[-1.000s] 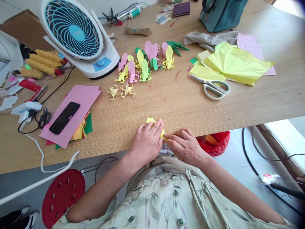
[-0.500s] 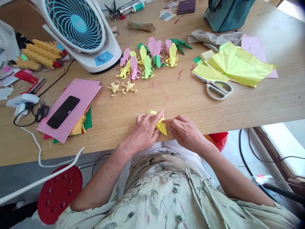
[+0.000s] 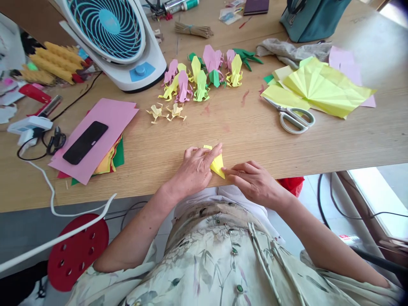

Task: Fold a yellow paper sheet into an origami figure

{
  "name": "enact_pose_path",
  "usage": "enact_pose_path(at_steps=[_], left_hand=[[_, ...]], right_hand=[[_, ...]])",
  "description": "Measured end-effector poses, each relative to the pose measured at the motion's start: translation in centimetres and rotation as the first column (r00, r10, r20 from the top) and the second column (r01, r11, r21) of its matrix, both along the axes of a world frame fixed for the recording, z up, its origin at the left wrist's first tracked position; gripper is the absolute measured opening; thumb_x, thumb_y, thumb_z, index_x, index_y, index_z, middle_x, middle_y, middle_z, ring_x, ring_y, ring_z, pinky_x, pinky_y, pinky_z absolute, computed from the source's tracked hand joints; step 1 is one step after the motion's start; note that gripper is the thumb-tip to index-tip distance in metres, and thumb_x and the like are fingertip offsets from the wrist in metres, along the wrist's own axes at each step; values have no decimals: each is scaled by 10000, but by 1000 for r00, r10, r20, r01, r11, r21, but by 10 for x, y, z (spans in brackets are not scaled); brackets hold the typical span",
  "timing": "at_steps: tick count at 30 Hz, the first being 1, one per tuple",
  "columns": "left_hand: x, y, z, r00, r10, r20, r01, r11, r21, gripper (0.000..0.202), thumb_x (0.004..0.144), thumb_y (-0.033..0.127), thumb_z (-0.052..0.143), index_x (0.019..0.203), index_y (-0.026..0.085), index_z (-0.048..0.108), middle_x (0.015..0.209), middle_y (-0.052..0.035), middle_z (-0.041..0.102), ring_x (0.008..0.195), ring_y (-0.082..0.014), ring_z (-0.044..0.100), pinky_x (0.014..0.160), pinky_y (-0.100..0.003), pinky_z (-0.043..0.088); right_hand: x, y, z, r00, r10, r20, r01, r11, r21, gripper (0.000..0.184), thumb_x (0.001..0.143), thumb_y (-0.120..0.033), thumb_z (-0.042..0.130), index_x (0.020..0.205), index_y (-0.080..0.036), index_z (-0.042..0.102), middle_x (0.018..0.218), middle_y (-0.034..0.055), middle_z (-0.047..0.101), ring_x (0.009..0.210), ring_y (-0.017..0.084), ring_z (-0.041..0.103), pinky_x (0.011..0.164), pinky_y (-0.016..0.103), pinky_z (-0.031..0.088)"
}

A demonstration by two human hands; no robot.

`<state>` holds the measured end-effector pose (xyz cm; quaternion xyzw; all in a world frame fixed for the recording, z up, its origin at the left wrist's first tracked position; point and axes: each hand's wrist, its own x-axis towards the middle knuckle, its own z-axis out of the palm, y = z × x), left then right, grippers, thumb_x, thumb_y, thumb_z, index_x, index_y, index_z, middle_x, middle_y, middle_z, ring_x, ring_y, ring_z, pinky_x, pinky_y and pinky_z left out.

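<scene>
A small folded piece of yellow paper [image 3: 218,165] lies at the table's near edge, its pointed end toward me. My left hand [image 3: 196,170] rests flat over its left side, fingers stretched and pressing it to the wood, hiding part of it. At the lower right point of the paper is my right hand [image 3: 253,180], thumb and index finger closed at the tip, other fingers curled. Beyond my hands stand two small cream folded paper frogs [image 3: 165,112]. Behind them is a group of pink, yellow and green folded paper figures [image 3: 200,78].
Scissors [image 3: 296,119] lie beside creased yellow sheets [image 3: 325,87] on the right. At left, a black phone [image 3: 85,143] rests on pink paper [image 3: 117,112]. A fan [image 3: 146,70] stands behind, and a teal bag [image 3: 314,21] at the far right. A red stool [image 3: 78,255] is below.
My right fingertips have slid down along the paper's right edge to its pointed end. A raised crease there now looks flatter. My left hand keeps its place on the paper. The view has shifted slightly.
</scene>
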<state>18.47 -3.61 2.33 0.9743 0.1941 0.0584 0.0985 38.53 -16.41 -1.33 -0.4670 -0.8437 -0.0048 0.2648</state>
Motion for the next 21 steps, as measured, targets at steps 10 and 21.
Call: enact_pose_path(at_steps=[10, 21], left_hand=[[-3, 3, -2, 999, -43, 22, 43, 999, 20, 665, 829, 33, 435, 1470, 212, 415, 1370, -98, 623, 1281, -244, 517, 1092, -496, 272], [-5, 6, -6, 993, -115, 25, 110, 982, 154, 441, 863, 68, 455, 1259, 190, 607, 1470, -75, 561, 1261, -272, 527, 1079, -509, 297]], right_hand=[[1, -3, 4, 999, -18, -27, 18, 1000, -2, 348, 980, -139, 477, 1305, -155, 598, 1061, 114, 709, 890, 213, 602, 738, 368, 472], [3, -3, 3, 991, 10, 134, -15, 999, 38, 290, 986, -193, 537, 1237, -132, 668, 1345, 87, 658, 924, 216, 539, 739, 384, 419]])
